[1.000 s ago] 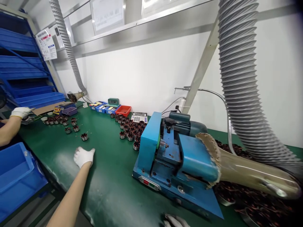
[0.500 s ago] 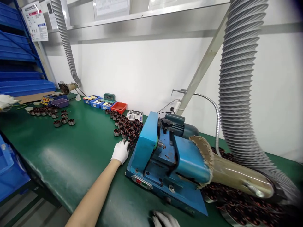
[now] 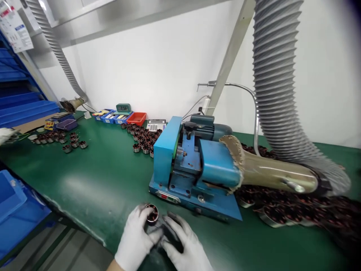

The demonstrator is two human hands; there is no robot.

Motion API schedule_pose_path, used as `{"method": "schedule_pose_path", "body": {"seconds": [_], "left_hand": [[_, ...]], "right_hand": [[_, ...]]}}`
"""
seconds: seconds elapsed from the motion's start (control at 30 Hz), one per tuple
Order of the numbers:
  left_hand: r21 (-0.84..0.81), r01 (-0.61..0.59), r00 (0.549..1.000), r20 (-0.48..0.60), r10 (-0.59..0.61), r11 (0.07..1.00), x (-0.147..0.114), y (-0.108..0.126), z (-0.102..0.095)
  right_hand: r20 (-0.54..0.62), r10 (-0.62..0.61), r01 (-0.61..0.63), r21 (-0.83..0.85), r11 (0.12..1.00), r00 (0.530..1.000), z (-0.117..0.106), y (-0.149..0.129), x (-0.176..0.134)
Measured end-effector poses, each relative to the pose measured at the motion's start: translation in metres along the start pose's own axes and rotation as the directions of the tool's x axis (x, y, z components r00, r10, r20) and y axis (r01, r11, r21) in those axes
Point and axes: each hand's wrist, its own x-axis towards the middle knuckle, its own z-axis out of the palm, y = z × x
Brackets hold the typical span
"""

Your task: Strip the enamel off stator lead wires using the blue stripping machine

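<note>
- My counter (image 3: 93,177) is green-topped, with a pale glare on its left half.
- The blue machine (image 3: 217,160) stands on it before me.
- Just left of the machine I have a cluster of round metal-rimmed parts (image 3: 143,140); a calculator (image 3: 156,125) and red tray (image 3: 137,122) lie behind.
- Small blue trays (image 3: 108,121) line the wall.
- Farther left, more parts (image 3: 73,143) sit near a purple tray (image 3: 67,125).
- To my right, a dense spread of parts (image 3: 276,216), partly blurred.

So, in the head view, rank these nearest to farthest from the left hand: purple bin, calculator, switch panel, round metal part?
1. Round metal part: in the left hand.
2. Switch panel: low on the blue machine.
3. Calculator: farther back.
4. Purple bin: far left.
</note>
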Motion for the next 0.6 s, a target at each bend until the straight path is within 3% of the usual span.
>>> {"method": "schedule_pose_path", "body": {"seconds": [0.1, 0.2, 0.27, 0.37, 0.47, 0.53, 0.6], "left_hand": [[-0.172, 0.005, 0.994, 0.107, 0.014, 0.985, -0.027, 0.011, 0.016], [-0.291, 0.178, 0.975, 0.183, -0.127, 0.940, -0.038, 0.011, 0.020], [-0.306, 0.222, 0.969, 0.177, -0.174, 0.926, -0.037, 0.007, 0.019], [-0.164, 0.113, 0.991, 0.087, -0.100, 0.980, -0.028, 0.001, 0.017], [-0.008, -0.019, 0.998, 0.062, 0.019, 1.000, -0.021, -0.001, 0.016], [-0.036, -0.010, 0.996, 0.089, 0.013, 0.999, -0.018, 0.002, 0.012], [-0.235, 0.087, 0.984, 0.171, -0.047, 0.968, -0.015, 0.010, 0.007]], "right_hand": [[0.092, -0.012, 0.022, -0.106, 0.994, 0.996, -0.015, -0.008, 0.002], [0.109, -0.026, 0.053, -0.262, 0.964, 0.994, -0.027, -0.004, -0.002], [0.102, -0.068, 0.100, -0.354, 0.930, 0.992, -0.030, -0.001, -0.005], [0.070, -0.128, 0.146, -0.412, 0.900, 0.989, -0.025, -0.001, -0.002], [0.067, -0.103, 0.122, -0.437, 0.891, 0.992, -0.021, -0.003, 0.006], [0.094, -0.076, 0.109, -0.427, 0.898, 0.993, -0.023, -0.005, 0.009], [0.116, -0.091, 0.125, -0.332, 0.935, 0.989, -0.033, -0.006, 0.008]]}}
